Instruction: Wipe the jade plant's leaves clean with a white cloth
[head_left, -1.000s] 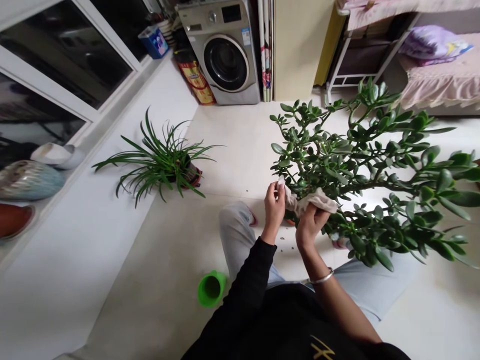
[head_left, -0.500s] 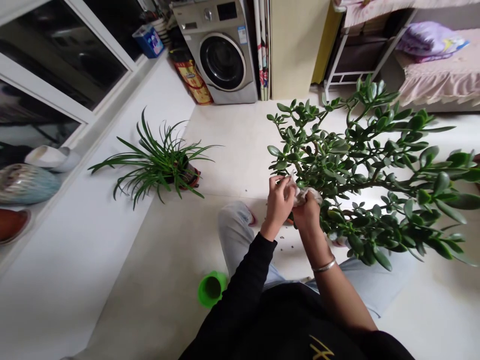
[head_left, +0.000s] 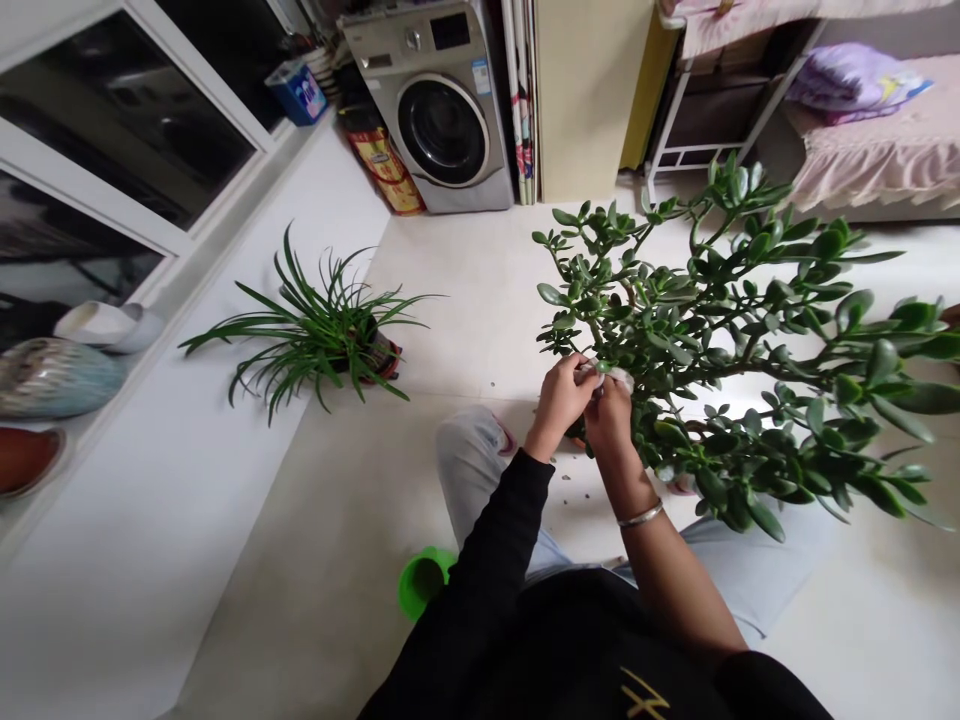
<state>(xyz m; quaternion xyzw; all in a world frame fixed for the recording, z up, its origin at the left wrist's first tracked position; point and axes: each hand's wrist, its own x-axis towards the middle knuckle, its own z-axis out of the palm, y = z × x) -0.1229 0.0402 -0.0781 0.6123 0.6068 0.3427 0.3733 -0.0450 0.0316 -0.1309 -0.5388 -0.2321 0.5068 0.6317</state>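
2 hands, the left hand (head_left: 559, 395) and the right hand (head_left: 609, 418), are close together low among the stems of a jade plant (head_left: 720, 310), whose pot (head_left: 576, 436) barely shows beneath them, just beside the knee (head_left: 471, 445). Their fingers curl closed around a pale cloth (head_left: 616, 376), mostly hidden in the grip; whether it presses on a stem or leaf cannot be told. The plant seems kept this near so the fingers can work in under the leaves. A spider plant (head_left: 315, 335) stands well apart on the floor, and a green cup (head_left: 421, 583) sits beside the leg.
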